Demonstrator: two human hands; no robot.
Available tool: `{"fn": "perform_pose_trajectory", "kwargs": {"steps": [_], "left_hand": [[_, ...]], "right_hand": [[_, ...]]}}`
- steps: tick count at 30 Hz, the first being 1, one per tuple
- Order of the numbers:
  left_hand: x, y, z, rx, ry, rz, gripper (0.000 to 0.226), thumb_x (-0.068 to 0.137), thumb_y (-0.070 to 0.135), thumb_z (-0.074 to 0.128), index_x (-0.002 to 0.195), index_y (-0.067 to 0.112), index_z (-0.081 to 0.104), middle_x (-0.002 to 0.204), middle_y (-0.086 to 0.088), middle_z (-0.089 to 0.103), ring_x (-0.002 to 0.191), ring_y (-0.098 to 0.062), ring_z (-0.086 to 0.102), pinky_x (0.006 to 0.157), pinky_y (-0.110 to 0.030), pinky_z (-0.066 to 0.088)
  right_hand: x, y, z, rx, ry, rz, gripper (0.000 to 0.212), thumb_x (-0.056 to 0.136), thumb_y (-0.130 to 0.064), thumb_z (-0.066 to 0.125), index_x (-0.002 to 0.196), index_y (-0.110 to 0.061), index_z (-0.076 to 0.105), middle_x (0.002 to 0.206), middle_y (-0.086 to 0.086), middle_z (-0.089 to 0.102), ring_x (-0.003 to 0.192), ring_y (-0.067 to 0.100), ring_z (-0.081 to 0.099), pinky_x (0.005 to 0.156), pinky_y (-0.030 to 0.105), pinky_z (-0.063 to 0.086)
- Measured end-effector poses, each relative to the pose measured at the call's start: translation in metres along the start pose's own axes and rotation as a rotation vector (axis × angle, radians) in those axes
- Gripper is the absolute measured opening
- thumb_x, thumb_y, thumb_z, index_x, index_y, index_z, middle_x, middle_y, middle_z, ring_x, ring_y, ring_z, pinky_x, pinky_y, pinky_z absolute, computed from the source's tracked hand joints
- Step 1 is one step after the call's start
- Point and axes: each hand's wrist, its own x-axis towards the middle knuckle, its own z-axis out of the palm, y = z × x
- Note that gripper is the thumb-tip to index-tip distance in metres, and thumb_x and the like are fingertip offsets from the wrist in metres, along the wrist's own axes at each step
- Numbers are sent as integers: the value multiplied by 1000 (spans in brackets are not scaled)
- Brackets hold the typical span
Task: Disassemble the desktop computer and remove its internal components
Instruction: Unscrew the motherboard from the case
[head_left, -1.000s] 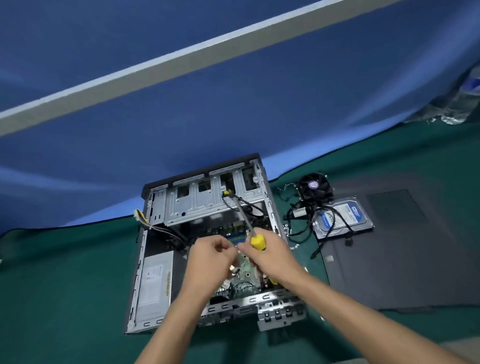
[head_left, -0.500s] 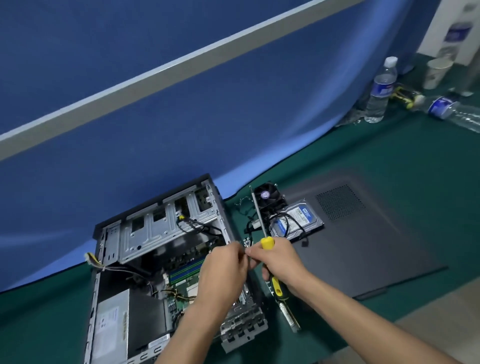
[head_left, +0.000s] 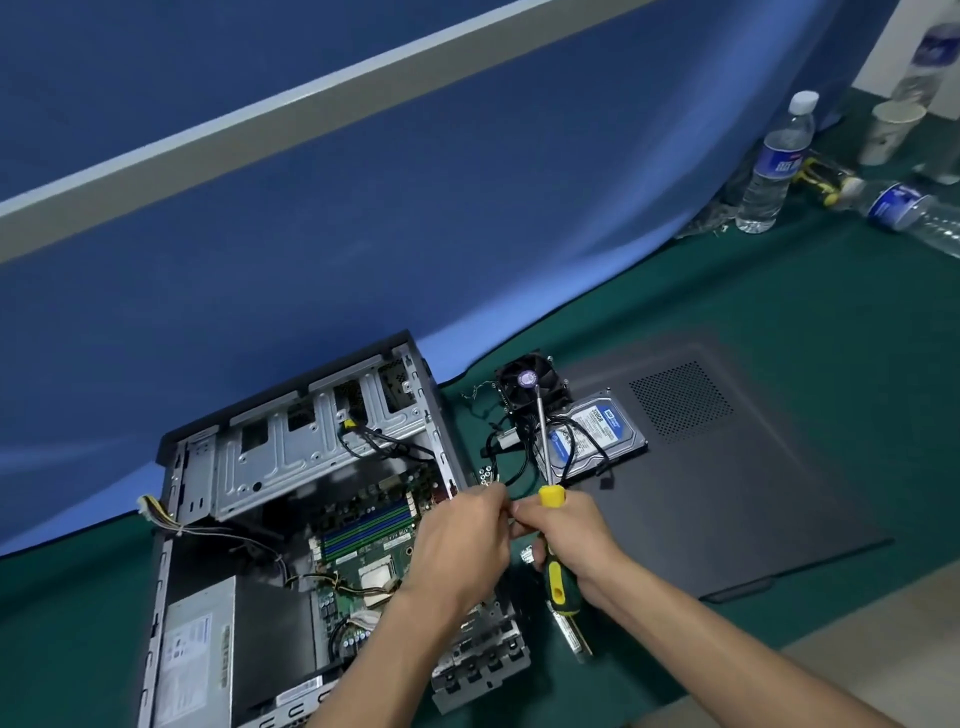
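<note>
both hands meet: right hand (head_left: 563, 540) grips screwdriver (head_left: 549, 499), left hand (head_left: 462, 540) pinches something unseen

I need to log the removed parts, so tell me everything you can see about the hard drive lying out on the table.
The hard drive is a flat rectangular metal unit with a white and blue label facing up. It lies flat, out of the computer case, resting on the near left corner of the dark side panel, right beside the removed cooler fan. Black cables drape over its label, and the screwdriver shaft crosses above its left end.
</note>
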Motion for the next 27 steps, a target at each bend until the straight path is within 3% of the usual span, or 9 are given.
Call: {"fn": "perform_pose_trajectory", "kwargs": {"steps": [3,7,10,16,18,21,24,27], "left_hand": [[5,-8,7,-12,55,-23,12,93,25,43,90,23,54,86,10,55,67,-10,50,52,-17,25],[13,-10,18,-44,217,-258,10,91,27,48,85,22,53,72,10,48,49,-2,36,45,-14,16],[16,-7,27,-148,310,-331,14,85,20,58,73,22,49,68,12,47,49,1,33,47,-12,15],[21,-18,35,-173,312,-337,13,83,18,58,73,20,49,69,11,50,58,-11,45,51,-22,26],[22,-18,36,-176,320,-333,12,82,15,60,73,18,52,69,12,50,58,-10,45,50,-18,26],[21,-20,37,-182,322,-339,13,80,13,61,73,17,52,68,11,51,57,-10,43,52,-11,22],[21,-22,39,-188,323,-326,9,80,15,59,73,17,53,69,9,53,58,-10,44,51,-13,24],[21,-22,40,-198,321,-321,8,81,21,51,74,18,53,69,9,54,58,-11,46,50,-17,26]], "right_hand": [[13,5,-1,36,12,68,12,87,-4,63,75,-3,64,60,5,66,32,12,42,36,20,37],[35,14,-9,-114,29,124,13,83,-3,61,70,-5,60,77,13,72,34,12,47,39,21,40],[51,24,-10,-236,45,144,12,80,-3,60,69,-7,59,73,11,71,35,13,52,40,21,42],[83,40,3,-464,67,138,11,76,-8,67,72,-14,59,60,2,66,41,17,59,44,25,48],[90,43,8,-553,74,123,15,79,-15,70,70,-17,58,58,1,64,43,17,59,45,25,47],[96,48,14,-716,106,79,25,82,-23,68,62,-22,53,63,-1,63,51,15,57,46,21,39],[100,52,15,-842,80,59,33,87,-25,65,59,-21,49,69,3,62,63,19,57,48,23,36],[99,54,16,-951,18,52,32,92,-29,60,64,-15,53,72,6,63,64,20,59,53,26,44]]}}
